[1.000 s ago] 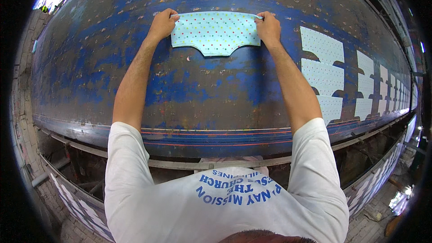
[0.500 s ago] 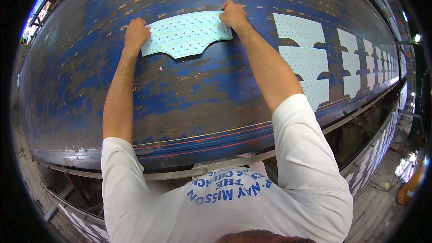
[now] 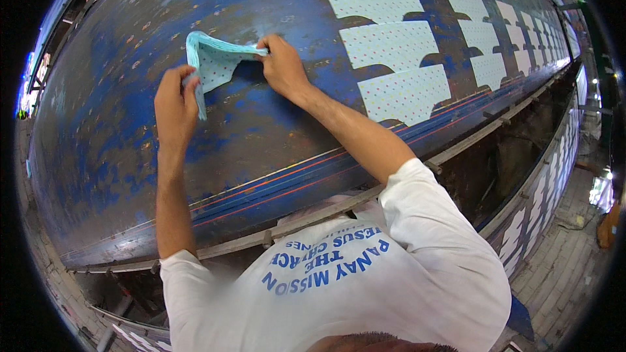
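Note:
Between my hands hangs a stack of light aqua fabric pieces (image 3: 215,68) printed with small coloured dots. The stack is bent sharply near its left end, and several layered edges show along the top. My left hand (image 3: 176,96) pinches the lower left end between thumb and fingers. My right hand (image 3: 283,66) grips the right corner, held a little above the long table (image 3: 261,150). That table has a worn blue and brown surface.
Similar dotted cut pieces (image 3: 391,45) lie flat in columns on the right, running into the distance. Coloured lines follow the table's near edge. A wooden rail (image 3: 469,140) runs below that edge. Beyond a dark gap stands another surface with white pieces (image 3: 548,195).
The fabric stack went from spread flat to bent upright. My left hand moved down and left, my right hand down and inward. The view has shifted, so the laid pieces appear further left.

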`<action>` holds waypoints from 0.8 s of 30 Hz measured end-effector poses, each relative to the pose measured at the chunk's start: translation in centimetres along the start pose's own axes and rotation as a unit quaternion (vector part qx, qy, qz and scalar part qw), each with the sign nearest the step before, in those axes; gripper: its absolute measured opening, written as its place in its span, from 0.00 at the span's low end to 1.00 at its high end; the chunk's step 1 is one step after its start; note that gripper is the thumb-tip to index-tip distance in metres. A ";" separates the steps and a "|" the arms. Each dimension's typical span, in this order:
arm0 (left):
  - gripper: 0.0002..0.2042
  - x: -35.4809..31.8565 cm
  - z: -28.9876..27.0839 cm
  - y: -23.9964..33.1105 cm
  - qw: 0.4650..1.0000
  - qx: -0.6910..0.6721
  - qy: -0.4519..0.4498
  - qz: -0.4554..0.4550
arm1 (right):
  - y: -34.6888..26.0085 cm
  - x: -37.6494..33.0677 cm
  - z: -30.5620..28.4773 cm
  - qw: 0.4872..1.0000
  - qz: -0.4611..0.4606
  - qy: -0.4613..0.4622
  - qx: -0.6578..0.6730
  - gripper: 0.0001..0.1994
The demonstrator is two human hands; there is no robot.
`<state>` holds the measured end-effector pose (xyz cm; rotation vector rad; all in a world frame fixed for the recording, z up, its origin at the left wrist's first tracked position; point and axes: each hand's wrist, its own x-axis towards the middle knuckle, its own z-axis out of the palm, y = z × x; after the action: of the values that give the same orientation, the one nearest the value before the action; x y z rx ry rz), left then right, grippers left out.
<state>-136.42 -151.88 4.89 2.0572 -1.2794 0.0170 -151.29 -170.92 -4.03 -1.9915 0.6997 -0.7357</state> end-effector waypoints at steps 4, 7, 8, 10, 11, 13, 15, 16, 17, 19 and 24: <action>0.07 -4.1 -0.2 10.6 0.991 -0.113 -0.050 -0.048 | 1.4 -5.3 -8.1 0.995 0.060 0.033 0.077 0.06; 0.06 -6.0 1.3 16.3 0.965 -0.211 -0.113 -0.112 | 4.5 -9.4 -16.7 0.981 0.146 0.041 0.119 0.08; 0.06 -6.5 2.0 18.1 0.958 -0.216 -0.135 -0.135 | 5.6 -10.6 -20.0 0.983 0.145 0.050 0.104 0.08; 0.07 -7.3 3.9 21.6 0.940 -0.234 -0.179 -0.175 | 7.8 -12.9 -26.8 0.983 0.157 0.071 0.067 0.09; 0.07 -7.5 5.6 23.3 0.925 -0.266 -0.175 -0.206 | 8.9 -13.9 -30.2 0.979 0.181 0.082 0.040 0.10; 0.08 -7.1 8.6 25.5 0.932 -0.239 -0.209 -0.175 | 10.9 -15.1 -36.4 0.965 0.246 0.084 0.028 0.10; 0.09 -6.4 12.9 27.1 0.936 -0.228 -0.209 -0.168 | 13.2 -15.2 -40.4 0.962 0.248 0.110 0.036 0.10; 0.09 -6.0 15.2 27.5 0.937 -0.232 -0.206 -0.160 | 14.5 -14.9 -41.9 0.966 0.236 0.108 0.012 0.09; 0.09 -5.4 17.4 27.5 0.952 -0.183 -0.201 -0.141 | 15.8 -14.2 -42.5 0.967 0.228 0.112 0.006 0.09; 0.10 -4.4 21.8 27.0 0.974 -0.100 -0.180 -0.094 | 18.3 -12.4 -42.6 0.969 0.215 0.119 0.002 0.09; 0.08 -3.6 27.8 24.2 0.986 -0.013 -0.125 -0.109 | 21.7 -10.0 -41.2 0.976 0.121 0.083 -0.162 0.08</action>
<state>-166.78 -171.12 -3.92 2.2177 -1.1825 -0.3674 -191.79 -195.84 -6.95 -2.0971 1.2035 -0.6789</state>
